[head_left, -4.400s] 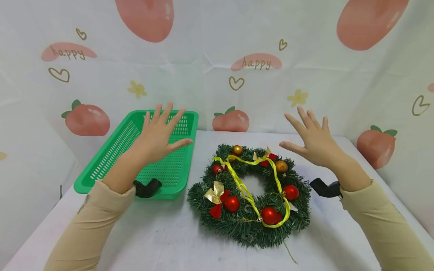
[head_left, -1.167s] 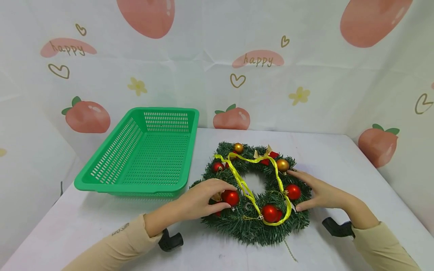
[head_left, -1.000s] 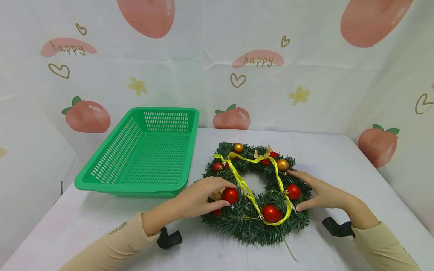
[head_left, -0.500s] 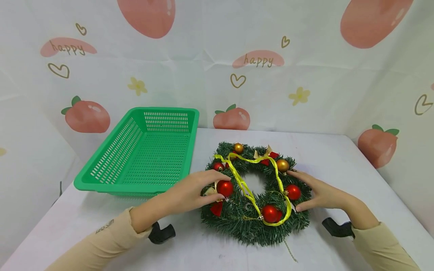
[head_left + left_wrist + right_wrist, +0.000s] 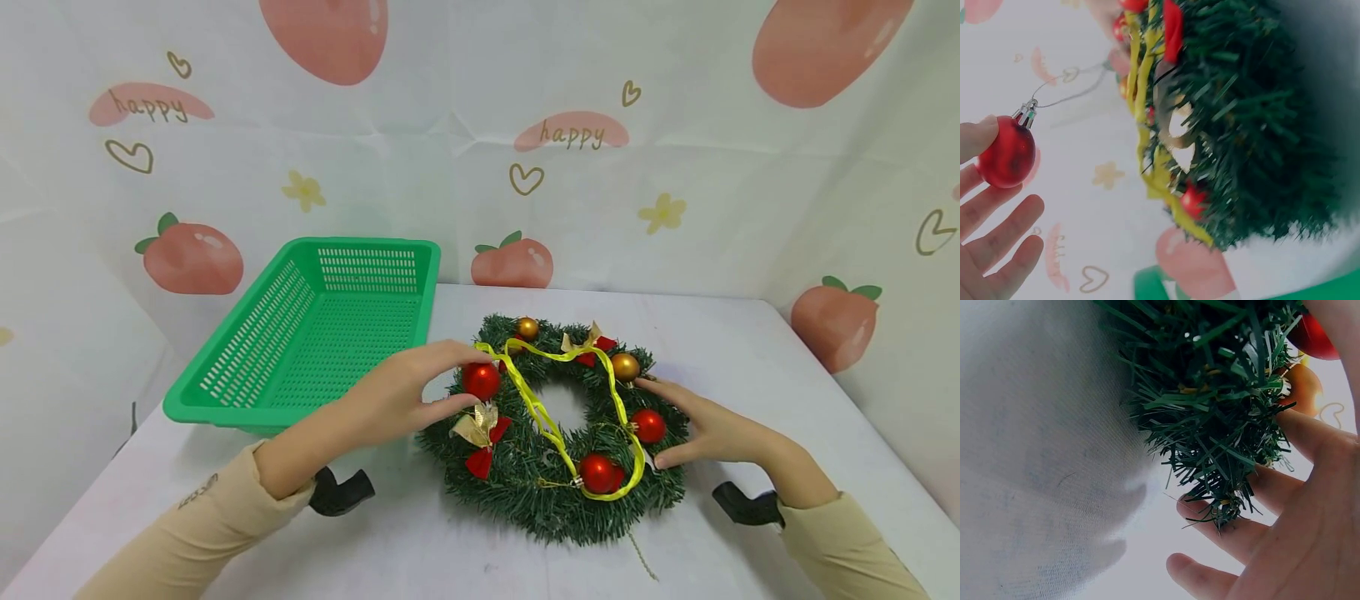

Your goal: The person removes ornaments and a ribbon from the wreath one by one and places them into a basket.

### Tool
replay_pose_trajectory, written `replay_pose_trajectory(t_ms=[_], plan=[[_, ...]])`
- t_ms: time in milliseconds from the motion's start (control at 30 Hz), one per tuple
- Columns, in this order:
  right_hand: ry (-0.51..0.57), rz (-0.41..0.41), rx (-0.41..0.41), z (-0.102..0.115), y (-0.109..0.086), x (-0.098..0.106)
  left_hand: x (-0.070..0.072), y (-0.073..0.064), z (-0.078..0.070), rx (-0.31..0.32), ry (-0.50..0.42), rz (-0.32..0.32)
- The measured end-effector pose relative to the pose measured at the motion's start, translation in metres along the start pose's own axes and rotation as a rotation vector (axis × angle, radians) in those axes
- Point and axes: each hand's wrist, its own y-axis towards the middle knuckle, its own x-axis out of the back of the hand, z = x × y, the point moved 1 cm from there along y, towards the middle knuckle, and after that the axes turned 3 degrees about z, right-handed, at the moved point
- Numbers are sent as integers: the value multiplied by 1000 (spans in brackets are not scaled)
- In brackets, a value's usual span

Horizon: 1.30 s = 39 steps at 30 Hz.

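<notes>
In the head view, my left hand (image 5: 393, 392) pinches a red Christmas ball (image 5: 482, 382) between thumb and fingers, over the left side of a green Christmas wreath (image 5: 555, 508). The left wrist view shows that ball's silver cap (image 5: 1026, 114) and a thin hanging loop. My right hand (image 5: 712, 429) holds the wreath's right edge, thumb and fingers spread along it. In the right wrist view, some fingertips are partly hidden by the greenery. Yellow ribbon (image 5: 542, 410), a gold-and-red bow (image 5: 480, 437), a gold ball (image 5: 625, 367) and other red balls decorate the wreath.
A green plastic basket (image 5: 341, 342) stands left of the wreath, close to my left forearm. Both rest on a white-covered table (image 5: 420, 550). Behind hangs a cloth (image 5: 450, 125) printed with fruit and hearts. A black wrist mount (image 5: 341, 492) juts from each wrist.
Both hands were raised with fingers spread, then came down to the wreath. My left hand has since moved the red ball up and left, uncovering the bow. My right hand stays still.
</notes>
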Motion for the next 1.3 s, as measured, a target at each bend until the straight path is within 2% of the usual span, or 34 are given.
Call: replay_pose_trajectory(t_ms=[333, 567, 867, 1067, 1300], plan=[[-7, -3, 3, 0, 0, 0, 26, 6, 6, 44, 16, -68], [-3, 1, 1, 0, 0, 0, 44, 10, 19, 81, 18, -123], [-8, 0, 1, -2, 0, 0, 61, 12, 51, 246, 18, -154], [-15, 0, -4, -2, 0, 0, 68, 9, 72, 325, 2, -179], [-19, -1, -3, 0, 0, 1, 76, 3, 94, 437, -41, -161]])
